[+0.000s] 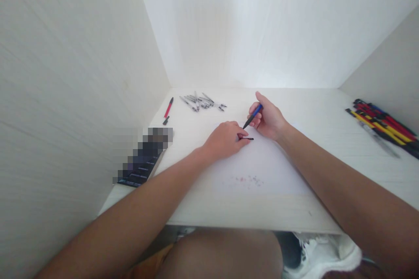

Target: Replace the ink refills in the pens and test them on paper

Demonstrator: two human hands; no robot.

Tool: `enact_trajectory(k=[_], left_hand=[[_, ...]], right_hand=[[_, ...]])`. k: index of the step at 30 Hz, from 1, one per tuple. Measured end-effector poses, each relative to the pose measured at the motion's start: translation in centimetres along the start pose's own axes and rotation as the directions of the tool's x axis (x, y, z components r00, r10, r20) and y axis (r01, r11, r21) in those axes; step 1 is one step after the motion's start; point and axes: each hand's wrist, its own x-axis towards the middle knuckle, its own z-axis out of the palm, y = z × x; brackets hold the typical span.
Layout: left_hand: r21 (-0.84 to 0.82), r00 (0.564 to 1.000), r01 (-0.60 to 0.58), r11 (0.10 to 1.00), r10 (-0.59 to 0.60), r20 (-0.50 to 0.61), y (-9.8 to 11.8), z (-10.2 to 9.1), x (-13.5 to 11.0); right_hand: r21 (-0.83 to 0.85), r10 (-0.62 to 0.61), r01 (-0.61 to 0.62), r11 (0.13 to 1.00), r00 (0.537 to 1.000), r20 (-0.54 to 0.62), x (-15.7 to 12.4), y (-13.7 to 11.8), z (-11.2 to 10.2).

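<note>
We take the white paper [275, 165] as the reference for all positions. Our left hand [227, 140] is over the far-left part of the paper, fingers bent and nearly closed; thumb and fingers grip 1 thin black piece [250, 139], mostly hidden, its visible end pointing right. Our right hand [266, 117] is above the far edge of the paper, fingers curled around 1 blue-and-black pen [253, 116] — thumb extended upward, black end of the pen angled down beside the left hand. Small dark and reddish marks [250, 181] dot the near part of the paper. Beyond the paper and to its left, we find a loose pile of clear slender pens [203, 101]; farther left lie 1 red pen [168, 107] and 1 short black cap [166, 120]. A pixelated dark device [144, 163] sits left of the paper; a multicoloured pen bundle [386, 126] lies well to its right.
</note>
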Motion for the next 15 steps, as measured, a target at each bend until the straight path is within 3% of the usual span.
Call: enact_trajectory(k=[9,15], left_hand=[[-0.070,0.988,0.075,0.995,-0.084,-0.129,0.09,0.03,0.06],[-0.118,0.981,0.126,0.985,-0.141,-0.130,0.63,-0.21,-0.09]], right_hand=[[-0.086,-0.049,0.047,0.995,0.999,-0.012,0.25,0.23,-0.20],[-0.146,-0.065,0.064,0.987,0.998,0.000,0.25,0.51,-0.22]])
